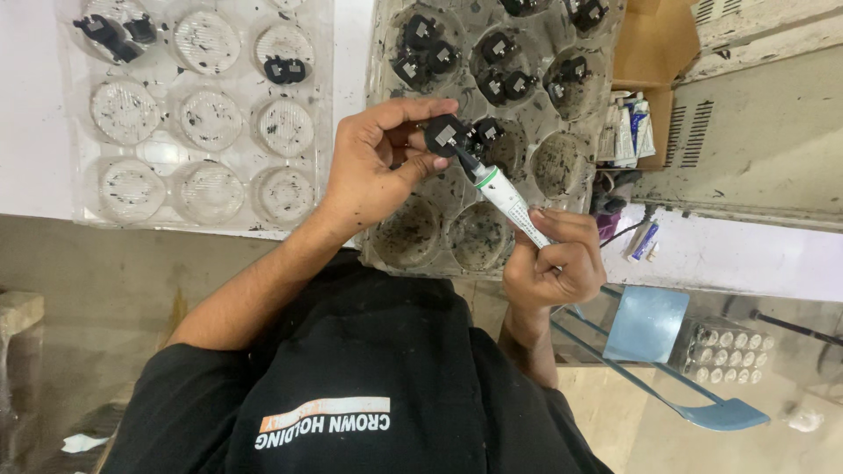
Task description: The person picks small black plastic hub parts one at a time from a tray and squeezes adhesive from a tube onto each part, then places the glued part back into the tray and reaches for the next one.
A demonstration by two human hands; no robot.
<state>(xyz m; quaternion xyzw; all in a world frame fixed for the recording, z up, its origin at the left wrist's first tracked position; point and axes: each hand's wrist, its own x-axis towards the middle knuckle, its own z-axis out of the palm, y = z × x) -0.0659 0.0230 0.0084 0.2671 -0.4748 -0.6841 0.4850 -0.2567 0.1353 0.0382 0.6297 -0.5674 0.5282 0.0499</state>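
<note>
Pinching a small black part (pixel 446 134), left hand (pixel 373 167) fingers clamp it; right hand (pixel 555 259) grips a tube (pixel 507 198).

We see a white tube (pixel 509 200) with a green band near its dark nozzle, pinched in the right hand (pixel 555 260). Behind the dirty clear tray (pixel 580 167) stands an open brown cardboard box (pixel 654 44), with a cluster of small white and blue tubes (pixel 628 132) at its foot. One more white and blue tube (pixel 645 241) lies on the white table edge just beside it.
</note>
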